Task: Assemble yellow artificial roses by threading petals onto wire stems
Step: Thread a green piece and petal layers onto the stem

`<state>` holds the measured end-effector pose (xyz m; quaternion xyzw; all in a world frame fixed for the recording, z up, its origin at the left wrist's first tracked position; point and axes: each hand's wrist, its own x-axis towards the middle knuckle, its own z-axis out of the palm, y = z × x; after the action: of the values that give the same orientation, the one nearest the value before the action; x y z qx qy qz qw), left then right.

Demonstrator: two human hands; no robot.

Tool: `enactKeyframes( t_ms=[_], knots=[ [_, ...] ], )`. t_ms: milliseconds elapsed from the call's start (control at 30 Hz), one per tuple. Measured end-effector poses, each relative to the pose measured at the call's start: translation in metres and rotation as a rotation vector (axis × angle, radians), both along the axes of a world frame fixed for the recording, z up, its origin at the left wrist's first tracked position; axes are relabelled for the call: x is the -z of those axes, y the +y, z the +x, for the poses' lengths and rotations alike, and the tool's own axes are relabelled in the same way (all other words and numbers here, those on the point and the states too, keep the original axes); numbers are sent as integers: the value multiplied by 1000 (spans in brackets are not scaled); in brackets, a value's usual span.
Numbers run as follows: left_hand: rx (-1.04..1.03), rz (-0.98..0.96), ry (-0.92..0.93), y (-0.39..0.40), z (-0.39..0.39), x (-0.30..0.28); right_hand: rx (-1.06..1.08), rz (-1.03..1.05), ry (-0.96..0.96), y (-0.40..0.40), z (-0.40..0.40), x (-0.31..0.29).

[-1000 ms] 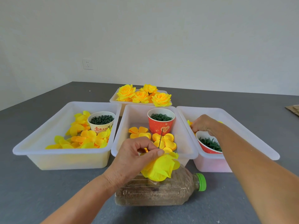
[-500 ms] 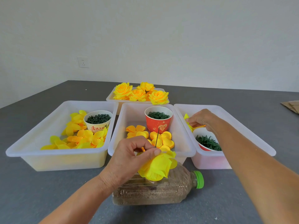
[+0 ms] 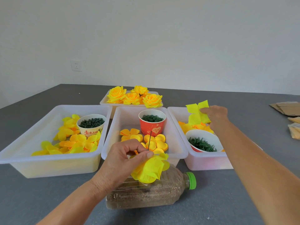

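Two hands grip: left hand [image 3: 123, 159] pinches wire stem [image 3: 149, 140], right hand [image 3: 214, 113] one petal piece [image 3: 197, 113].

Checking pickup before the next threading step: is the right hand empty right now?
No, the right hand pinches a yellow petal piece lifted above the right bin.

Wire stem [image 3: 149, 140] vanishes behind the left hand [image 3: 123, 161] — its lower end hidden.
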<state>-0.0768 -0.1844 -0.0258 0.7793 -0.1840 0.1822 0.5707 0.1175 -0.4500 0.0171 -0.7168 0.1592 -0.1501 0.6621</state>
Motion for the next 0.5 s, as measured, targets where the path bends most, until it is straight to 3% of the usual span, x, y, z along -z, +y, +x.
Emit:
enactKeyframes(
  t_ms=[267, 500],
  knots=[
    [-2, -1, 12, 0, 0, -1, -213, 154, -130, 19, -39, -30],
    [3, -11, 35, 0, 0, -2, -475, 34, -266, 50, -83, -42]
  ],
)
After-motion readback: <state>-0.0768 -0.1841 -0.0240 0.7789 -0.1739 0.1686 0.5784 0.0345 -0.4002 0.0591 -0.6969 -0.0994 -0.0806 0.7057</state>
